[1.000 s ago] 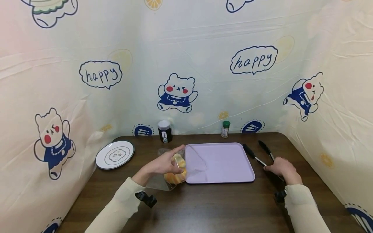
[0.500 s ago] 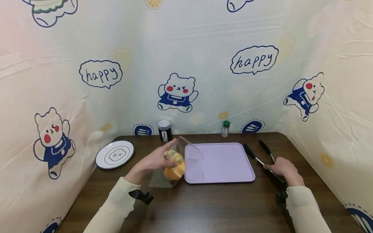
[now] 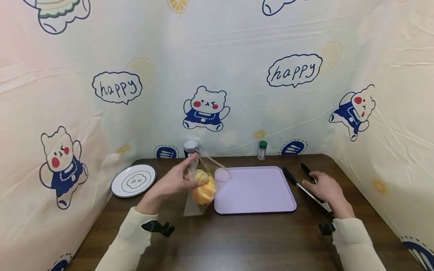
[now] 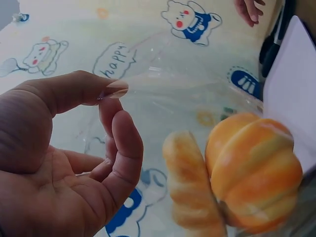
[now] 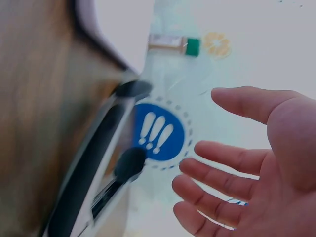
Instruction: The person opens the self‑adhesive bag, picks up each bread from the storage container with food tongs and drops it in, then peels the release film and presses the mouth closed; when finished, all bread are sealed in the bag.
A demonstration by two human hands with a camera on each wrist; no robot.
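Pale cloth backdrop (image 3: 244, 45), creased, printed with cartoons and the word "happy", enclosed a dark wood-grain table (image 3: 257, 241). At the back edge stood a dark jar (image 3: 190, 147) with a pale lid and a green-capped bottle (image 3: 262, 151); a white plate (image 3: 133, 180) lay at far left. Clear bag (image 3: 194, 207) was at the left edge of a lilac tray (image 3: 254, 190); could not tell whether its bottom touched the table. Inside: a plump, ridged round bread (image 4: 254, 170), golden-orange with paler bands, and a slimmer bread stick (image 4: 190, 182) alongside. Left hand (image 3: 169, 184) pinched the bag between thumb and finger. Right hand (image 3: 327, 188), fingers apart, was over black-handled tongs (image 3: 310, 195) right of the tray.
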